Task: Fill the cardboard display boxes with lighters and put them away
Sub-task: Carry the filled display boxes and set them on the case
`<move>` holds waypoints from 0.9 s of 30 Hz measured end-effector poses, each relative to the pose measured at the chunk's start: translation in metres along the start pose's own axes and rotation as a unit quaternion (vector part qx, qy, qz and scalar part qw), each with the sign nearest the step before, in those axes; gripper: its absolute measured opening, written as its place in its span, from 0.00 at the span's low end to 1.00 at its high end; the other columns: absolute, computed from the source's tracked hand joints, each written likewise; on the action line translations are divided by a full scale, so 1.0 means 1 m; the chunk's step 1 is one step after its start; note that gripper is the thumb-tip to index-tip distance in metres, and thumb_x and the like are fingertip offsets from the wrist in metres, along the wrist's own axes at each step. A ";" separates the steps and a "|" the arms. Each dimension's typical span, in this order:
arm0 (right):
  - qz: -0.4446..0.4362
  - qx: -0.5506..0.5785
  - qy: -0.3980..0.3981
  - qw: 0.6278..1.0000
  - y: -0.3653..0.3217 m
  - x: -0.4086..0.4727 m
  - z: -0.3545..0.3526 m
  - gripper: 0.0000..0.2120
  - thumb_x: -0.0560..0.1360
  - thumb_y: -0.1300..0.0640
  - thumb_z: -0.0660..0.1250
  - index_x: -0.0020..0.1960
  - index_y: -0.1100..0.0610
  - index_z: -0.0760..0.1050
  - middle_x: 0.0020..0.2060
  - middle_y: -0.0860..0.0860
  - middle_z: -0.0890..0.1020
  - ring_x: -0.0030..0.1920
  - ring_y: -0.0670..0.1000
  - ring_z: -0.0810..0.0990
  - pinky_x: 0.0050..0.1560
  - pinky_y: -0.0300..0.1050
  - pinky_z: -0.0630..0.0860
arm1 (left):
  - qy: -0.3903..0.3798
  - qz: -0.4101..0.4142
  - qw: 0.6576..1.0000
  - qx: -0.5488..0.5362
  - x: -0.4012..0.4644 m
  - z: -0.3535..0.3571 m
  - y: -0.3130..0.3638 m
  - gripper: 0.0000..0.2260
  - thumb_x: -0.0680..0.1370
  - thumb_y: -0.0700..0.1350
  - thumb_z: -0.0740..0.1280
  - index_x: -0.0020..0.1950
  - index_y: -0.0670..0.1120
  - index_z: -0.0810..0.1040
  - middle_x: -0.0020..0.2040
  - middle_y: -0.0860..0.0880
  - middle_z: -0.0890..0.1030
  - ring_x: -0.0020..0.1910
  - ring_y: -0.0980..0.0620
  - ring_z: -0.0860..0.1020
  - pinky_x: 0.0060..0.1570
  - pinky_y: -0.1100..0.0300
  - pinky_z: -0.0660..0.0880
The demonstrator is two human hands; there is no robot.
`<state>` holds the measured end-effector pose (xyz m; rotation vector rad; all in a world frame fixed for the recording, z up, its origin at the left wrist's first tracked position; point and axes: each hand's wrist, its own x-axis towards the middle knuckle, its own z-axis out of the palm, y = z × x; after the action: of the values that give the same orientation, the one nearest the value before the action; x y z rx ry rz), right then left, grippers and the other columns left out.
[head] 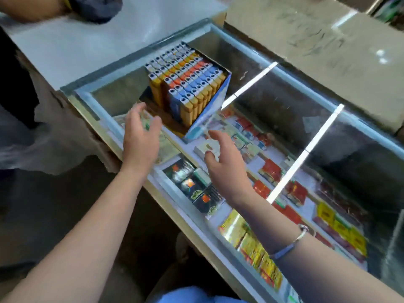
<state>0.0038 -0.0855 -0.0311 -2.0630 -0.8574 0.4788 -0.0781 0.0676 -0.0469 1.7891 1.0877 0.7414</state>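
The cardboard display box, packed with upright lighters, sits on the glass counter just beyond both spread, empty hands, the left hand nearer than the right hand.

One display box, two hands

Glass-topped counter running from upper left to lower right of the frame, with two bright reflected light strips across its glass. Beneath the glass: red packets at centre right, yellow packets at lower right, dark packets at centre. A pale sheet lies at upper left; a dark bundle sits at the top edge.
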 end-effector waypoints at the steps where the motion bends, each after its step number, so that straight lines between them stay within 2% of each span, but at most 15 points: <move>1: 0.025 0.028 0.011 0.999 -0.002 0.010 0.003 0.21 0.78 0.59 0.58 0.71 0.52 0.61 0.69 0.48 0.68 0.68 0.47 0.65 0.62 0.37 0.61 | -0.003 -0.010 1.000 -0.004 0.014 0.001 0.001 0.20 0.79 0.51 0.59 0.71 0.49 0.63 0.69 0.49 0.68 0.67 0.53 0.66 0.67 0.57 0.62; 5: 0.083 0.131 0.043 0.987 -0.007 0.045 0.012 0.29 0.79 0.51 0.59 0.76 0.49 0.49 0.74 0.45 0.58 0.73 0.45 0.57 0.72 0.47 0.58 | -0.015 -0.036 0.997 -0.073 0.052 0.009 0.005 0.21 0.80 0.57 0.53 0.72 0.53 0.62 0.70 0.51 0.67 0.66 0.57 0.65 0.63 0.61 0.60; 8: 0.094 0.205 0.059 0.972 -0.011 0.063 0.016 0.29 0.79 0.50 0.58 0.75 0.46 0.49 0.72 0.41 0.59 0.70 0.42 0.59 0.72 0.52 0.59 | -0.011 -0.069 0.992 -0.101 0.065 0.016 0.008 0.23 0.79 0.62 0.51 0.70 0.54 0.66 0.68 0.54 0.69 0.63 0.60 0.65 0.64 0.62 0.58; 10: 0.102 0.242 0.068 0.963 -0.011 0.070 0.017 0.28 0.80 0.50 0.56 0.76 0.45 0.48 0.72 0.44 0.60 0.71 0.43 0.59 0.72 0.54 0.59 | 0.007 -0.098 0.990 -0.105 0.068 0.019 0.010 0.18 0.77 0.64 0.51 0.58 0.62 0.75 0.58 0.62 0.75 0.59 0.64 0.69 0.65 0.60 0.61; 11: 0.106 0.257 0.075 0.958 -0.010 0.072 0.017 0.26 0.80 0.49 0.55 0.76 0.45 0.49 0.72 0.44 0.61 0.71 0.44 0.59 0.72 0.54 0.59 | 0.020 -0.103 0.989 -0.099 0.069 0.020 0.013 0.14 0.78 0.63 0.51 0.46 0.68 0.77 0.47 0.69 0.76 0.51 0.69 0.71 0.60 0.62 0.65; 12: 0.108 0.270 0.086 0.953 -0.009 0.072 0.015 0.25 0.81 0.48 0.53 0.75 0.45 0.51 0.71 0.44 0.63 0.71 0.44 0.60 0.72 0.54 0.60 | 0.030 -0.098 0.991 -0.082 0.068 0.020 0.017 0.17 0.78 0.61 0.52 0.36 0.71 0.76 0.38 0.72 0.75 0.43 0.75 0.70 0.51 0.67 0.66; 14: 0.113 0.285 0.116 0.945 -0.003 0.070 0.009 0.22 0.80 0.45 0.50 0.74 0.43 0.56 0.68 0.42 0.67 0.68 0.42 0.64 0.69 0.51 0.64 | 0.020 -0.085 0.994 -0.064 0.062 0.022 0.023 0.20 0.78 0.58 0.51 0.30 0.73 0.73 0.32 0.76 0.73 0.36 0.78 0.69 0.42 0.70 0.63; 16: 0.106 0.289 0.156 0.938 0.006 0.065 -0.002 0.20 0.81 0.44 0.49 0.71 0.44 0.62 0.62 0.38 0.72 0.63 0.36 0.68 0.63 0.37 0.68 | -0.011 -0.076 0.994 -0.075 0.053 0.027 0.024 0.19 0.77 0.57 0.51 0.32 0.69 0.76 0.34 0.74 0.75 0.37 0.75 0.71 0.40 0.72 0.65; 18: 0.101 0.287 0.189 0.934 0.014 0.058 -0.014 0.18 0.81 0.46 0.49 0.67 0.45 0.69 0.52 0.32 0.77 0.55 0.31 0.72 0.51 0.24 0.68 | -0.058 -0.050 0.992 -0.104 0.042 0.037 0.023 0.18 0.77 0.56 0.51 0.38 0.60 0.80 0.38 0.68 0.79 0.41 0.71 0.73 0.43 0.76 0.66; 19: 0.104 0.285 0.200 0.932 0.017 0.054 -0.020 0.17 0.81 0.47 0.49 0.63 0.44 0.72 0.49 0.32 0.78 0.52 0.31 0.74 0.47 0.24 0.69 | -0.084 -0.041 0.988 -0.120 0.037 0.042 0.024 0.19 0.77 0.57 0.51 0.46 0.55 0.80 0.46 0.64 0.80 0.48 0.67 0.74 0.51 0.74 0.67; 20: 0.108 0.283 0.208 0.930 0.022 0.049 -0.026 0.16 0.80 0.47 0.50 0.61 0.43 0.73 0.48 0.33 0.79 0.51 0.32 0.75 0.46 0.25 0.70 | -0.112 -0.038 0.985 -0.128 0.031 0.047 0.026 0.23 0.75 0.59 0.50 0.56 0.49 0.78 0.56 0.57 0.79 0.58 0.60 0.73 0.61 0.67 0.66; 21: 0.113 0.281 0.216 0.928 0.025 0.043 -0.031 0.16 0.80 0.47 0.50 0.60 0.44 0.74 0.48 0.34 0.80 0.51 0.34 0.76 0.47 0.28 0.71 | -0.141 -0.045 0.980 -0.136 0.026 0.051 0.030 0.27 0.74 0.61 0.50 0.62 0.45 0.74 0.62 0.50 0.76 0.64 0.54 0.71 0.66 0.58 0.64; 22: 0.120 0.285 0.225 0.924 0.030 0.037 -0.036 0.17 0.80 0.46 0.50 0.60 0.46 0.75 0.49 0.37 0.81 0.52 0.36 0.77 0.50 0.32 0.73 | -0.172 -0.052 0.972 -0.151 0.020 0.055 0.034 0.29 0.73 0.62 0.51 0.64 0.45 0.73 0.63 0.47 0.76 0.65 0.50 0.70 0.66 0.52 0.64; 25: 0.158 0.330 0.245 0.898 0.039 0.018 -0.051 0.20 0.77 0.41 0.52 0.55 0.48 0.78 0.49 0.47 0.83 0.53 0.47 0.80 0.51 0.46 0.74 | -0.240 -0.062 0.949 -0.197 0.002 0.062 0.044 0.28 0.71 0.66 0.53 0.57 0.47 0.76 0.55 0.47 0.80 0.58 0.49 0.76 0.63 0.47 0.68; 27: 0.164 0.366 0.252 0.880 0.045 0.004 -0.063 0.18 0.78 0.43 0.54 0.47 0.47 0.81 0.44 0.48 0.85 0.46 0.46 0.83 0.42 0.41 0.76 | -0.265 -0.062 0.941 -0.201 -0.010 0.068 0.051 0.28 0.70 0.66 0.54 0.58 0.48 0.77 0.55 0.48 0.80 0.57 0.49 0.77 0.62 0.45 0.69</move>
<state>0.0621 -0.1361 -0.0310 -1.4908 0.0190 0.3391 -0.0076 0.0210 -0.0302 1.4310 0.6242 0.3364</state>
